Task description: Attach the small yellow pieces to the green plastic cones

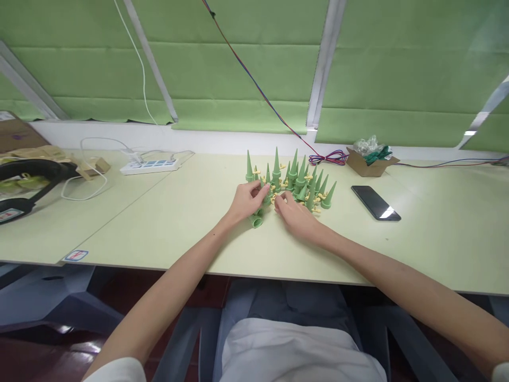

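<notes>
Several green plastic watering spikes (301,178) with small yellow valves stand and lie close together on the table in front of me. My left hand (247,201) is closed, thumb against fingers, around one green spike (268,198) at the group's left side. Close beside it, my right hand (296,215) pinches a small yellow valve (273,198) at that spike; my fingers partly hide the valve. Below my left hand lies another spike, its round open end (257,222) facing me.
A black phone (375,202) lies to the right. Behind it stand a small cardboard box (366,167) with plastic and green material, and a coiled red-blue cable (329,157). A white power strip (150,166) and black headphones (35,180) are at left.
</notes>
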A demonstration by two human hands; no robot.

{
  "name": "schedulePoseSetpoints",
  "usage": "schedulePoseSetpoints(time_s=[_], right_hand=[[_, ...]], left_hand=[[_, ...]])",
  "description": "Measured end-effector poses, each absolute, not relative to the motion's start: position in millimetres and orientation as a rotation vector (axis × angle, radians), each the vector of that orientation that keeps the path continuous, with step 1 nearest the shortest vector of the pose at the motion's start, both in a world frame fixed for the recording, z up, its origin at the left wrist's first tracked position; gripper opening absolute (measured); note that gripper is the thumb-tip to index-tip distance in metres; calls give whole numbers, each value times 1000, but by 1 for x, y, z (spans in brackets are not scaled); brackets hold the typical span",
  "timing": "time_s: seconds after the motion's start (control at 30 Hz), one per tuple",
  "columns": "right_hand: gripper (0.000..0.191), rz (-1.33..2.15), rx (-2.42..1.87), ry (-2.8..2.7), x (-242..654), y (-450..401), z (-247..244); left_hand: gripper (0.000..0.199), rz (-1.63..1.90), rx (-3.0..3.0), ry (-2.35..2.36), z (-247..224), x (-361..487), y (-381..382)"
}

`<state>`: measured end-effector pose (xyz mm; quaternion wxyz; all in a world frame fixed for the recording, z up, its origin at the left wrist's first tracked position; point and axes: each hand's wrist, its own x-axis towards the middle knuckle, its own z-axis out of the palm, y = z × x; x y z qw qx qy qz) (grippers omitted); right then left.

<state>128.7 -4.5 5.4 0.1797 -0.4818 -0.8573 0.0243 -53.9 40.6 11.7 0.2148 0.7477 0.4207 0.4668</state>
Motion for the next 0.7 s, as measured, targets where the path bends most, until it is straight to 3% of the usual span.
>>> schedulePoseSetpoints(time_s=[0.57, 0.7], right_hand=[[8, 517, -1025, -2035, 141, 7, -18], [15, 538, -1008, -2019, 140, 11, -22]], left_hand=[[48, 1194, 2212, 1155, 9, -53, 39], [48, 1173, 2223, 1142, 9, -54, 40]])
